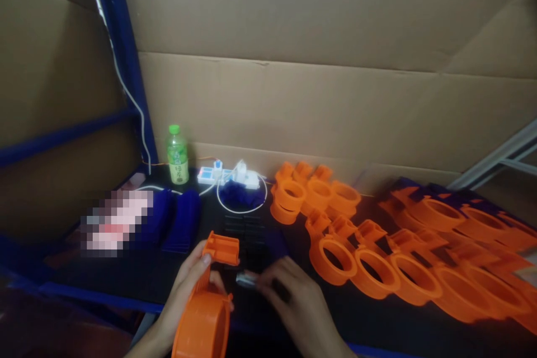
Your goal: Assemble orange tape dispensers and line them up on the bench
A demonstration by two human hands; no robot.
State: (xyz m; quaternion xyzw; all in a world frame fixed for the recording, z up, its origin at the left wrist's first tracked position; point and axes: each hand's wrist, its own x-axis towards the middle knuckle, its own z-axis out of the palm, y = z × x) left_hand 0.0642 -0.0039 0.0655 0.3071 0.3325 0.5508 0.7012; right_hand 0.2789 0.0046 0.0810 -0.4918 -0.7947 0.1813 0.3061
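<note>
My left hand (pixel 184 291) is closed around an orange plastic ring part (pixel 205 313) with a boxy end, held upright at the bottom centre. My right hand (pixel 293 296) is just to its right, blurred by motion, with its fingers pinched on a small silvery piece (pixel 245 279) that points toward the orange part. Both hands hover over the dark table (pixel 126 285).
Rows of the same orange ring parts (pixel 377 268) cover the table's right half, with more stacked behind (pixel 314 193). Blue parts (pixel 178 221), a green bottle (pixel 177 155), a white power strip (pixel 229 177) with a cable and a blurred patch (pixel 115 221) stand left. Cardboard walls surround.
</note>
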